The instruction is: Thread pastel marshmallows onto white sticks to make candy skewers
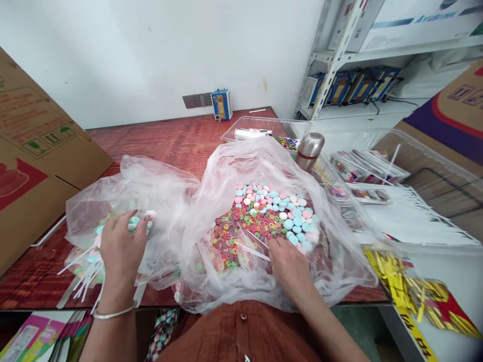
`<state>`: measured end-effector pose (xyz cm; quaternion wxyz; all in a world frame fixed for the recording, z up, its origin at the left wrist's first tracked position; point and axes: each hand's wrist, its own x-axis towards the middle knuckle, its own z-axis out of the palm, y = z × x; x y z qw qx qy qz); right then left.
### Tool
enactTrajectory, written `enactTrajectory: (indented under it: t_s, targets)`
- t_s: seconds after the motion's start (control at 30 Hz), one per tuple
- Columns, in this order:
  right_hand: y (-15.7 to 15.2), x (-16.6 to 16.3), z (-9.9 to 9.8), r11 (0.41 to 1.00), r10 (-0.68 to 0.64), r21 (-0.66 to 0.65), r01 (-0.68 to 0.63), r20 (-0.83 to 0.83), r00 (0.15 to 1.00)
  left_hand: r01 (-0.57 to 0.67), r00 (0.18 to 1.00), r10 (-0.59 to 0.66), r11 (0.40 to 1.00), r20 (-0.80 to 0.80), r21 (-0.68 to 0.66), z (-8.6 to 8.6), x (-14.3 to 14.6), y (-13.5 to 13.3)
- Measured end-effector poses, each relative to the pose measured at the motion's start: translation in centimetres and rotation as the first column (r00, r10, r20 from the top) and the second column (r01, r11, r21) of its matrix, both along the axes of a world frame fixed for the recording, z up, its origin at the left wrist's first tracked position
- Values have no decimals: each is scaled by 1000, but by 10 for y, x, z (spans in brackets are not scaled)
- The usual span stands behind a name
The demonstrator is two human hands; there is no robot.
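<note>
Right hand (pixel 289 266) is resting with fingers curled inward at the near right of the ring-shaped candies (pixel 264 226), white sticks (pixel 252 251) lying just left of its fingertips; whether it is gripping any, I cannot tell. Pastel discs (pixel 297 221) are lying just beyond. Left hand (pixel 123 241) is arching half curled around pale candies (pixel 134 223), its hold unclear, lollipop sticks (pixel 88 276) fanning out near left

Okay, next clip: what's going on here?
Someone is at a reddish table. Their left hand is curled over pastel candies. Their right hand is at some white sticks in an open plastic bag; whether it grips any is unclear. Colourful rings and pastel discs lie spread there too.
</note>
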<state>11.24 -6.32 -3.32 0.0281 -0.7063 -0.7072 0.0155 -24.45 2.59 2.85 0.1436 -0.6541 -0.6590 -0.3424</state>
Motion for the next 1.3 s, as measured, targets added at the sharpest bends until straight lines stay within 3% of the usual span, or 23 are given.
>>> enactTrajectory:
  t_s: [0.1,0.17,0.27,0.37,0.5,0.63,0.8,1.03,1.17,1.3]
  targets:
    - [-5,5,-4,999,16,45,-15,-7,1000,108,989,-131,954,64,280,0,39,-26]
    - [-9,9,-6,997,19,75,-16,-36,999,255,952,-292,924,96,284,2,72,-44]
    - [-14,13,-8,993,30,114,-18,-99,995,488,836,-509,860,204,148,-6,120,-60]
    - [-17,15,-9,990,46,142,-27,-133,990,706,689,-674,708,267,-34,-29,158,-61]
    - [-21,18,-13,982,56,188,-24,-166,985,770,616,-781,572,100,-282,-58,187,-53]
    - [-26,24,-17,983,-21,174,62,-229,973,762,563,-827,519,-1,-387,-73,189,-54]
    - [-23,21,-12,993,-85,57,106,-287,954,806,503,-864,475,-12,-352,-85,174,-64]
    - [-2,5,-6,994,-85,-78,75,-136,987,804,528,-849,505,-12,-313,-84,158,-78]
    - [-6,8,-4,995,-93,7,97,-221,971,802,559,-827,522,61,-289,-76,148,-91]
    - [-21,13,12,999,-29,35,42,-310,950,810,576,-804,537,148,-235,-75,139,-99]
